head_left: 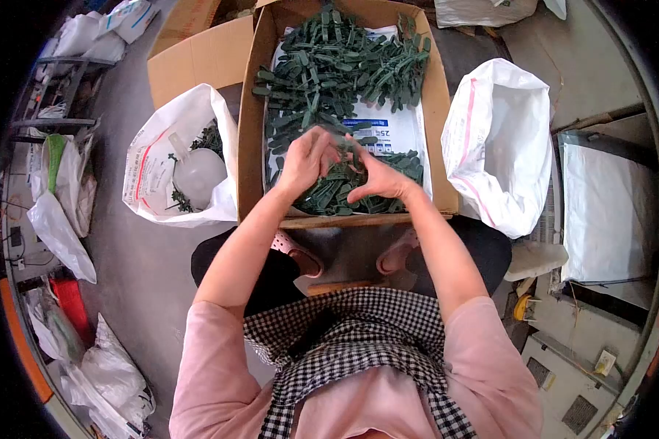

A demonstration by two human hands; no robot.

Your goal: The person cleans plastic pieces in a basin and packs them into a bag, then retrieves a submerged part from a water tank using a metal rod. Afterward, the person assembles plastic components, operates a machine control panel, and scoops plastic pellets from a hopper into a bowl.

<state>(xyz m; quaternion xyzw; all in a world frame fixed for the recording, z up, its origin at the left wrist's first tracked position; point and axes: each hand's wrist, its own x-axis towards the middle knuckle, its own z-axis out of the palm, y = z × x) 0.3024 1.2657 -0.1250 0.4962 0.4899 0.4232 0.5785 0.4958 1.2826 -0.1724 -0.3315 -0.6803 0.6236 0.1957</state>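
Note:
A cardboard box (pixel 441 135) before me holds many dark green moulded plastic pieces (pixel 322 62), several still joined in branching clusters. My left hand (pixel 309 159) is closed with its fingers curled over the near part of the box. Blurred green plastic pieces (pixel 351 162) show between my hands; the left fingertips seem to be on them. Facing it, my right hand (pixel 382 178) is curved, thumb and fingers apart around these pieces. A heap of loose green pieces (pixel 344 196) lies directly under both hands.
To the left stands a white woven sack (pixel 148 172) with dark thin scraps and a translucent rounded container (pixel 199 179) inside. Another open white sack (pixel 461 157) is at the right of the box. A printed white sheet (pixel 395 135) lines the box. Plastic bags (pixel 113 373) lie far left.

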